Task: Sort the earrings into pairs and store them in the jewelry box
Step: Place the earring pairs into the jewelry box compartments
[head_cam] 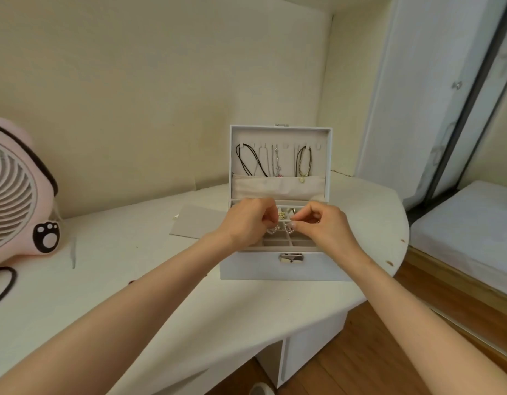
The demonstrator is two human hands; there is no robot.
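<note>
Earrings: two small heart-shaped sparkly earrings are held side by side over the open tray of the box, one (pixel 272 230) hanging under the left fingers, the other (pixel 289 229) under the right fingertips; they hang close together but apart.
Left hand: the left hand (pixel 246 220) is curled, its fingers pinched narrowly on the left heart earring.
Right hand: the right hand (pixel 323 223) is pinched thumb to forefinger on the right heart earring.
Jewelry box: the white jewelry box (pixel 283 266) is set on the table with its lid raised upright at the far side; a metal clasp (pixel 291 257) is seen on its near front wall.
Tray: a grid of small grey compartments (pixel 278 242) is shown beneath the hands; gold-coloured pieces (pixel 282 214) are seen in a far compartment, too small to tell apart.
Lid: cords and chains (pixel 249 161) are hung from hooks inside the lid, above a fabric pocket (pixel 275 186).
Table: the white table (pixel 132 280) is rounded at its right end.
Grey card: a flat grey sheet (pixel 198 220) is laid just left of the box.
Fan: a pink fan (pixel 21 195) is placed at the far left.
</note>
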